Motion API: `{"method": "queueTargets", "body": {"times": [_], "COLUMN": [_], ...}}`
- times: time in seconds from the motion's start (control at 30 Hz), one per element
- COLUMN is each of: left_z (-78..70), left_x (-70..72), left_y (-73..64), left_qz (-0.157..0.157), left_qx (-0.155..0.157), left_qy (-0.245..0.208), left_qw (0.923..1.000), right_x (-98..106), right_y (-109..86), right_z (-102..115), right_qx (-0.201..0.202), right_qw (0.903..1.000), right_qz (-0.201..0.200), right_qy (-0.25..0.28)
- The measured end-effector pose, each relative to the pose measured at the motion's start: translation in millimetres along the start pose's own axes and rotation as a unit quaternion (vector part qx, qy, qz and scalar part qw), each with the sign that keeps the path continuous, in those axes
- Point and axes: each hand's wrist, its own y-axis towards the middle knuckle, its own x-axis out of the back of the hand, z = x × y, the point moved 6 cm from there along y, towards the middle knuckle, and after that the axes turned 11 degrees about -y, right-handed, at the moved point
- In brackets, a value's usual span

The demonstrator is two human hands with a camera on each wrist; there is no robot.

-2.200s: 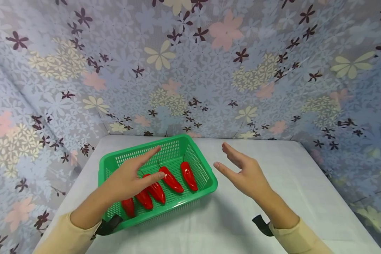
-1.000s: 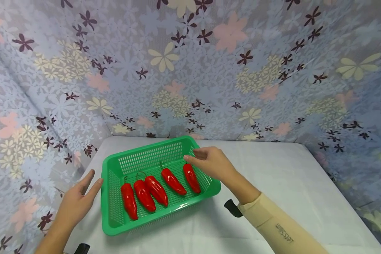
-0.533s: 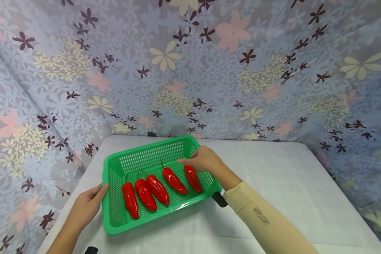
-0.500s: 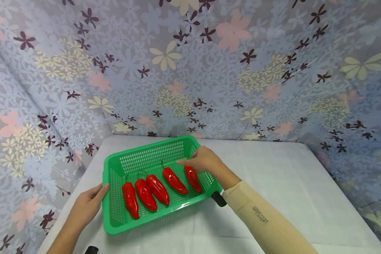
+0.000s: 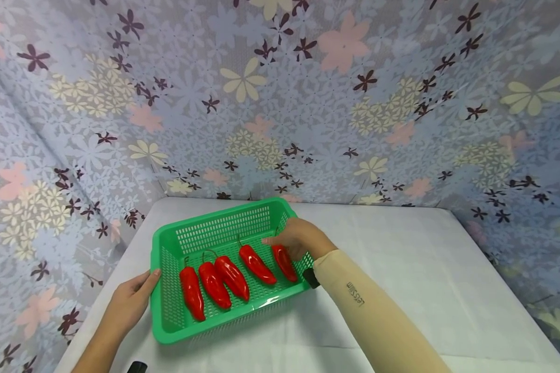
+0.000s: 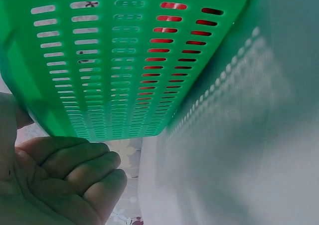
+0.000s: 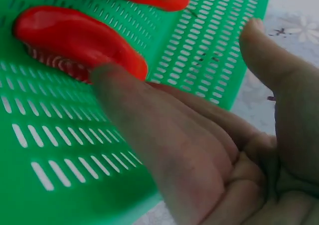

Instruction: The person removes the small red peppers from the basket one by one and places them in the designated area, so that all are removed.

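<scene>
A green plastic basket (image 5: 205, 327) on the white-covered table holds several red peppers, all laid lengthwise with thin stems at the back. My left hand (image 5: 128, 300) is at the basket's left side, thumb over the rim and fingers bent against the outside. In the left wrist view those fingers (image 6: 75, 160) are curled beside the slotted wall. Inside the basket's right end, my right hand (image 5: 298, 238) reaches over the rightmost red pepper (image 5: 284, 264). The right wrist view shows its extended fingers (image 7: 149, 125) touching that pepper (image 7: 75, 40), thumb standing apart.
White cloth covers the table (image 5: 401, 259), which extends right of the basket. Flower-patterned fabric (image 5: 280, 103) walls the back and both sides. Another red pepper (image 5: 256, 265) lies left of the rightmost one, inside the basket.
My left hand has moved from over the basket to its left rim. My right hand came in from the right and lowered to the rightmost pepper. The peppers stay in place.
</scene>
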Motion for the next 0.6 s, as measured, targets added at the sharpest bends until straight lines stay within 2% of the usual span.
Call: {"method": "queueTargets", "body": {"times": [0.17,0.27,0.4,0.5,0.53,0.6], "left_z": [3.0,5.2,6.1,6.2,6.2,6.7], "left_x": [-2.0,-4.2,-5.3,-5.4,-5.5,-5.8], "left_y": [0.1,-0.2,-0.6,-0.1,-0.3,-1.4], "left_qz": [0.008,0.017,0.023,0.026,0.026,0.023], "left_qx": [0.004,0.009,-0.003,-0.017,-0.02,-0.029], "left_qy": [-0.029,-0.053,-0.068,-0.08,-0.087,-0.101], "left_qw": [0.9995,0.9984,0.9974,0.9963,0.9957,0.9942], "right_x": [-8,-13,-19,-22,-22,-21], "right_y": [-0.2,1.7,5.4,8.7,10.3,12.7], "right_z": [0,-4,-7,-3,-1,5], "right_qx": [-0.027,-0.042,-0.052,-0.047,-0.045,-0.027], "right_qw": [0.9987,0.995,0.9854,0.9827,0.9824,0.9778], "right_qz": [0.032,0.074,0.139,0.139,0.132,0.097], "right_qy": [-0.028,-0.052,-0.084,-0.113,-0.125,-0.184]}}
